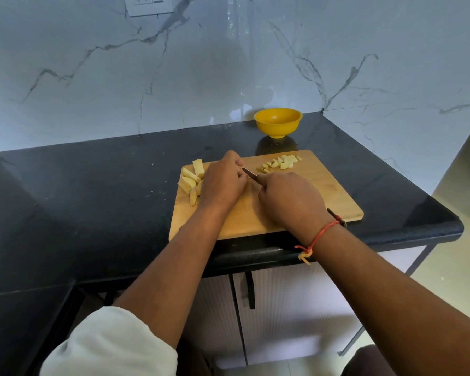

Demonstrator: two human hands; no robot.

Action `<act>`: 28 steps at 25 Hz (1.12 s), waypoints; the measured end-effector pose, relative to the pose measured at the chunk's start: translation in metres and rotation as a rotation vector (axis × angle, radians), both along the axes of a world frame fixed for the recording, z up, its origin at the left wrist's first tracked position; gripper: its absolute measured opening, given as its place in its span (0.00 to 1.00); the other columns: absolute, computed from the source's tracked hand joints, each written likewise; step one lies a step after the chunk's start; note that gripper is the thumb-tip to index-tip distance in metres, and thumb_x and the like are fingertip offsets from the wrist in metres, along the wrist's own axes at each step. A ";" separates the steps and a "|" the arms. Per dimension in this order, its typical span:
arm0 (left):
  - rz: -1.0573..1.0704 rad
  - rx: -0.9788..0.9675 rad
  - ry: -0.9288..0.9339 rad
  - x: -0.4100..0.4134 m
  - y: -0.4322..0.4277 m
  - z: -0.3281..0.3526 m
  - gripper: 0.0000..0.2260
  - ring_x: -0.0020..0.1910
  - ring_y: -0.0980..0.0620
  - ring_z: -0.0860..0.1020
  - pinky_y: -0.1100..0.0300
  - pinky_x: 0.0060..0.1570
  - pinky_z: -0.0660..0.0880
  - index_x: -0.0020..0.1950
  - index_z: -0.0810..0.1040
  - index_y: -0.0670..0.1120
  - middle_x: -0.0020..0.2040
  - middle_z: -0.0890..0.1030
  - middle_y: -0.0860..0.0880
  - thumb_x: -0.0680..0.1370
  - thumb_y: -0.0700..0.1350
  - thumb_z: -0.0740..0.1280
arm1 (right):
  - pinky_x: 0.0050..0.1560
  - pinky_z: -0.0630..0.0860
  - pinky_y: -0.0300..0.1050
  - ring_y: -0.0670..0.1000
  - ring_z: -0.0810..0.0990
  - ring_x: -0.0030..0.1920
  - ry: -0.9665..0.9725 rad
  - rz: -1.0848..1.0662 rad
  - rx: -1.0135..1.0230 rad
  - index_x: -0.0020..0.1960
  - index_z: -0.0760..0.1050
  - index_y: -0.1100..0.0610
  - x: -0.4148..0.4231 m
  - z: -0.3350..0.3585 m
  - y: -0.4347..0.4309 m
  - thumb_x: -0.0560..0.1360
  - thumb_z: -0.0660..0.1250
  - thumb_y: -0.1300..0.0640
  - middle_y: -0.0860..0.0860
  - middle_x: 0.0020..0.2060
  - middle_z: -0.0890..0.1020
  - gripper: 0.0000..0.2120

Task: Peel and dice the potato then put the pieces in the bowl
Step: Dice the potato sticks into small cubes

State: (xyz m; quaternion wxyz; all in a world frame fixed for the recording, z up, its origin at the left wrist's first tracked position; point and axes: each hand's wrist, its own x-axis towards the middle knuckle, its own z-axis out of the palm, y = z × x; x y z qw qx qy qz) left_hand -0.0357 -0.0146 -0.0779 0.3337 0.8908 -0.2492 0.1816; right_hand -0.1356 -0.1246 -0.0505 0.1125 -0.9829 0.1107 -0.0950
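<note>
Counter [92, 185]: dark stone under both forearms, running far out to the left of the left hand.
Cutting board [310, 202]: wooden, flat beneath both hands, with bare wood to the right of the right hand.
Right hand [291, 199]: fist wrapped round the knife handle, blade pointing toward the left hand.
Left hand [223, 183]: fingers bent down onto the board against the blade. What they pin is hidden, so I cannot tell its hold, though likely a strip.
Bowl [277, 128]: yellow, nothing in it, well beyond the right hand, off the board.
Potato strips [189, 180]: peeled and uncut, piled at the left hand's outer edge.
Diced pieces [281, 162]: a small heap just beyond the right hand's knuckles.
Knife [251, 175]: only a short length of blade shows between the hands.
Dicing well: keep the left fingertips tucked behind the knuckles, feed the strip in even steps, cut straight down, and push cubes toward the heap.
</note>
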 end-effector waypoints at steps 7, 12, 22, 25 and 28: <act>0.013 0.013 0.019 0.000 -0.002 0.000 0.06 0.42 0.53 0.80 0.56 0.49 0.79 0.53 0.75 0.47 0.42 0.82 0.50 0.78 0.42 0.69 | 0.45 0.75 0.49 0.53 0.76 0.47 0.089 -0.001 -0.036 0.75 0.67 0.43 -0.024 0.006 -0.004 0.83 0.58 0.57 0.51 0.44 0.74 0.23; -0.001 0.037 0.018 -0.002 -0.001 0.001 0.07 0.42 0.53 0.80 0.53 0.47 0.79 0.55 0.74 0.48 0.42 0.82 0.51 0.78 0.42 0.68 | 0.45 0.79 0.50 0.52 0.75 0.44 0.071 0.017 -0.089 0.78 0.58 0.37 -0.041 0.000 -0.014 0.83 0.57 0.55 0.48 0.39 0.70 0.26; -0.105 0.030 0.066 -0.013 -0.001 0.009 0.10 0.49 0.56 0.80 0.60 0.50 0.77 0.57 0.79 0.48 0.49 0.83 0.52 0.77 0.46 0.72 | 0.38 0.80 0.49 0.51 0.78 0.38 -0.315 -0.049 0.135 0.74 0.71 0.43 -0.009 -0.005 -0.039 0.82 0.56 0.52 0.53 0.42 0.83 0.21; -0.115 0.040 0.088 -0.009 -0.003 0.013 0.11 0.46 0.59 0.79 0.67 0.46 0.74 0.57 0.79 0.48 0.48 0.83 0.54 0.76 0.46 0.73 | 0.39 0.82 0.51 0.52 0.80 0.38 -0.341 -0.096 0.210 0.73 0.72 0.44 -0.006 -0.014 -0.043 0.82 0.57 0.53 0.53 0.41 0.84 0.21; -0.116 0.076 0.123 -0.002 -0.013 0.020 0.08 0.44 0.59 0.80 0.67 0.44 0.74 0.54 0.79 0.48 0.45 0.84 0.53 0.76 0.44 0.74 | 0.37 0.81 0.48 0.50 0.79 0.36 -0.362 -0.119 0.222 0.72 0.73 0.45 -0.004 -0.017 -0.044 0.82 0.57 0.52 0.50 0.39 0.83 0.20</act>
